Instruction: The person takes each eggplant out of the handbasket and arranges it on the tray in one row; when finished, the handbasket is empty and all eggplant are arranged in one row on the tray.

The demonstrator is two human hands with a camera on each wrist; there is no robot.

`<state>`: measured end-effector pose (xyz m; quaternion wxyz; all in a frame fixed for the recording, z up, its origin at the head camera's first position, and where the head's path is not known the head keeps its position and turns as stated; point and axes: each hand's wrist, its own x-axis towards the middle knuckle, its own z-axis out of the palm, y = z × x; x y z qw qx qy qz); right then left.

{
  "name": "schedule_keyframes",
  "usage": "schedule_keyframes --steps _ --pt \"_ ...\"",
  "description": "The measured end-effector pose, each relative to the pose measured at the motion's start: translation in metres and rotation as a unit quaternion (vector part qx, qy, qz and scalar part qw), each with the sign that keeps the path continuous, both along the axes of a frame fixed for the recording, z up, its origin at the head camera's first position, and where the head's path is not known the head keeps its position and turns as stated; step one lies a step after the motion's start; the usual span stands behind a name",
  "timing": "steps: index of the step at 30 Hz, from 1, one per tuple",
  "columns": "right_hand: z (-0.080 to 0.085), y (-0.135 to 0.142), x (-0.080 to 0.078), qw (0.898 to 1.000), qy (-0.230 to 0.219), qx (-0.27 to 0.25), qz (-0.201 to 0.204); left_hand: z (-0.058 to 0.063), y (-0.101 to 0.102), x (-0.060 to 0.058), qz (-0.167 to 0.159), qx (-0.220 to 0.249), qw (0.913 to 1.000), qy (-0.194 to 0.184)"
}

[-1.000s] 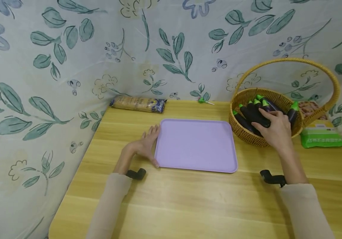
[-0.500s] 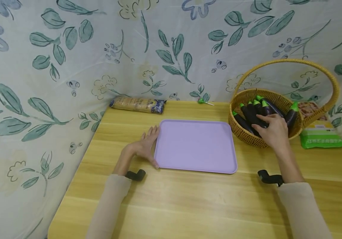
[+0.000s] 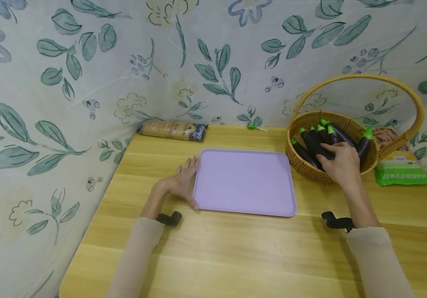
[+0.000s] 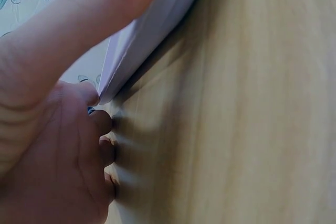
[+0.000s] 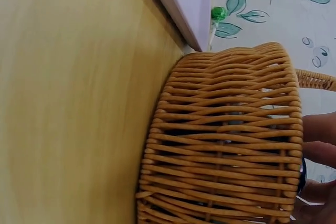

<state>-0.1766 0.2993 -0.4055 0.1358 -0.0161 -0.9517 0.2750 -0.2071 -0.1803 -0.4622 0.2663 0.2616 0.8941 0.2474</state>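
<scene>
In the head view, a green-and-yellow bag is lying behind and to the right of the basket, a line of white Chinese characters running along its green band; the letters are blurring too much to be read surely. A long tan packet with dark blue ends is lying at the table's back edge, carrying print that is too small to make out. A green-topped lollipop is lying near that edge, its white stick pointing right.

The handled wicker basket is standing at the right of the table, holding several dark eggplants with bright green caps. Inside it, the right hand is pinching one eggplant near its lower end, thumb and fingers set narrowly on either side. The lilac tray is lying flat left of the basket, its whole surface showing. The left hand is spreading wide along the tray's left edge, touching it without gripping.

In the left wrist view, the thumb is stretching over the tray's side, and the fingertips are meeting the tray's corner and the tabletop.

In the right wrist view, the woven wall is filling much of the frame; the fingers are curving beyond its rim, mostly hiding the eggplant.
</scene>
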Motion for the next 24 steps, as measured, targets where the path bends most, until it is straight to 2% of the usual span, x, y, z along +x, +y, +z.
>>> schedule_keyframes --steps 6,17,21,24 --pt "0.014 0.001 0.012 0.999 0.006 -0.045 -0.017 0.000 0.002 0.000 0.000 -0.005 1.0000 0.004" --pt "0.048 -0.010 0.047 0.994 -0.074 -0.075 -0.038 0.003 0.002 0.001 0.006 -0.008 0.9999 -0.001" --pt "0.054 -0.024 0.053 0.989 -0.094 -0.112 -0.018 0.004 0.003 0.002 0.007 -0.005 1.0000 -0.003" --pt "0.054 -0.044 0.053 0.983 -0.103 -0.153 0.007 0.004 0.003 0.002 0.009 -0.004 0.9999 -0.005"
